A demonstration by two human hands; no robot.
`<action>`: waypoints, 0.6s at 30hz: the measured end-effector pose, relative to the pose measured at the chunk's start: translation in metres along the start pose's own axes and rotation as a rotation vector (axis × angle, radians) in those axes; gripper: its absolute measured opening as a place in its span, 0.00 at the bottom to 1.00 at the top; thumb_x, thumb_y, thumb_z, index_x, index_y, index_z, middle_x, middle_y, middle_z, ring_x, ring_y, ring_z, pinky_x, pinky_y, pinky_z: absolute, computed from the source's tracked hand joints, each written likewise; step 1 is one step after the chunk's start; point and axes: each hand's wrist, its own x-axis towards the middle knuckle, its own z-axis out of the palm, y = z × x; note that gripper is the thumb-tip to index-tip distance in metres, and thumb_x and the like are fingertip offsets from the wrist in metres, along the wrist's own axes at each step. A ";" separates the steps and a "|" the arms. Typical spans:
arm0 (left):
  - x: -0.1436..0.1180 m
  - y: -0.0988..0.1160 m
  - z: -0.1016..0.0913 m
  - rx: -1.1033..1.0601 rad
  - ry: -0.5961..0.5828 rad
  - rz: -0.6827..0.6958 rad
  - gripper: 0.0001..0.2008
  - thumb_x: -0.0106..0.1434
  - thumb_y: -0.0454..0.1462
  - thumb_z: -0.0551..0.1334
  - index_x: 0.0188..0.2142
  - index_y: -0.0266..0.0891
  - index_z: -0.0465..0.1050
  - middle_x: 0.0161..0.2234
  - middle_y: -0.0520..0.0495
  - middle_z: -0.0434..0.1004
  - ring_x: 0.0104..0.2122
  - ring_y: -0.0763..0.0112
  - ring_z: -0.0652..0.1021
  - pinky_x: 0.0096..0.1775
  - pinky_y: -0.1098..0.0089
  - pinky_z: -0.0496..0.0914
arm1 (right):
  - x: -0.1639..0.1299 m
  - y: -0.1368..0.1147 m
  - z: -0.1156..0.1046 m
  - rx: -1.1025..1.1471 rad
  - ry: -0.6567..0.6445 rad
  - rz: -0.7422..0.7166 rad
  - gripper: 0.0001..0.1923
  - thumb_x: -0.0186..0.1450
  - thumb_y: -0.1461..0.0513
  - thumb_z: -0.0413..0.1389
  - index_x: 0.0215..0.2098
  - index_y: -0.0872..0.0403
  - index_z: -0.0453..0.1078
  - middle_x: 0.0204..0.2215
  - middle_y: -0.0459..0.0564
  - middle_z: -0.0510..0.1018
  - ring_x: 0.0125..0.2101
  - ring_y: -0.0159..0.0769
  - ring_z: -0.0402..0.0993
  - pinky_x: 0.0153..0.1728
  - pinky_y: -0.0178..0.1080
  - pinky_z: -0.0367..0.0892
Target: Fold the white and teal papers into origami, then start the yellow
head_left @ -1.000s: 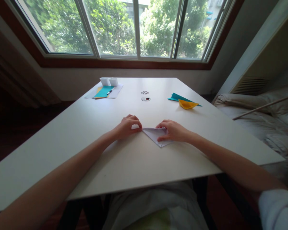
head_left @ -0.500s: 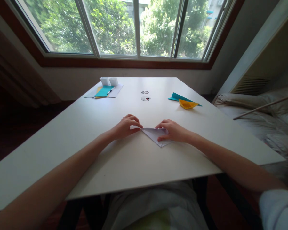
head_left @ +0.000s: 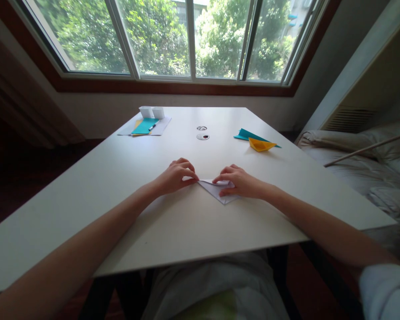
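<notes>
One white rectangular table. One white folded paper triangle under two bare hands: left hand, right hand. One yellow folded paper boat. One teal folded paper piece beside it. One flat teal paper sheet, one pen on top. Two small white square boxes. Two round disc-like items, too small to identify.

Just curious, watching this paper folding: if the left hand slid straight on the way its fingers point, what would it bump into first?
The left hand points right, along the white paper. Straight on, it would likely meet the fingers of the right hand, which press on that paper close by. The gap between them looks small.
</notes>
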 end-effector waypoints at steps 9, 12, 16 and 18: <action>0.001 0.046 0.001 0.044 -0.020 0.033 0.14 0.63 0.32 0.51 0.45 0.40 0.71 0.41 0.45 0.73 0.41 0.66 0.70 0.42 0.65 0.64 | 0.000 -0.003 -0.001 -0.020 -0.013 -0.001 0.18 0.58 0.52 0.57 0.45 0.47 0.71 0.40 0.52 0.72 0.42 0.41 0.63 0.44 0.43 0.58; 0.004 0.055 0.009 0.015 -0.019 -0.036 0.13 0.64 0.33 0.51 0.41 0.37 0.73 0.37 0.44 0.74 0.38 0.67 0.71 0.41 0.68 0.66 | 0.001 -0.003 -0.001 -0.037 0.003 -0.011 0.16 0.57 0.53 0.57 0.42 0.49 0.73 0.39 0.51 0.73 0.41 0.40 0.64 0.44 0.42 0.58; 0.005 0.063 0.015 0.069 -0.021 -0.169 0.13 0.64 0.36 0.51 0.38 0.38 0.75 0.35 0.45 0.74 0.37 0.66 0.72 0.39 0.68 0.67 | 0.001 -0.005 -0.003 -0.063 0.005 -0.025 0.13 0.57 0.53 0.58 0.36 0.51 0.74 0.36 0.50 0.75 0.38 0.38 0.66 0.41 0.41 0.59; 0.005 0.068 0.015 0.113 -0.019 -0.201 0.13 0.64 0.36 0.51 0.36 0.39 0.75 0.34 0.46 0.74 0.36 0.66 0.72 0.37 0.67 0.67 | 0.000 -0.006 -0.007 -0.077 -0.009 -0.030 0.11 0.57 0.53 0.57 0.34 0.51 0.74 0.34 0.50 0.75 0.36 0.37 0.67 0.41 0.41 0.59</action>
